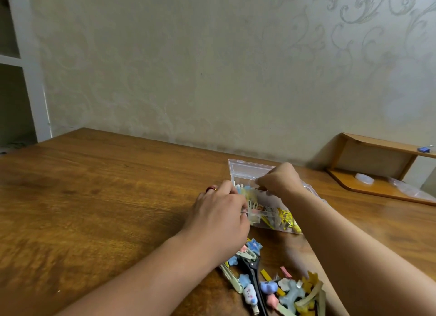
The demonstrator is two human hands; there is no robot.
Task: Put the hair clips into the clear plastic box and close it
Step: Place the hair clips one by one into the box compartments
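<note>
The clear plastic box lies open on the wooden table, its lid tipped back toward the wall. Yellow, blue and pale hair clips fill part of it. My left hand rests against the box's left end with fingers curled at its wall, wearing rings. My right hand hovers over the box's far part, its fingertips pinched together on something small that I cannot make out. A loose pile of hair clips lies on the table in front of the box, between my forearms.
The wooden table stretches wide to the left. A small wooden shelf stands at the back right against the wall, with a clear round item under it and a blue clip on top. A white shelving unit stands at far left.
</note>
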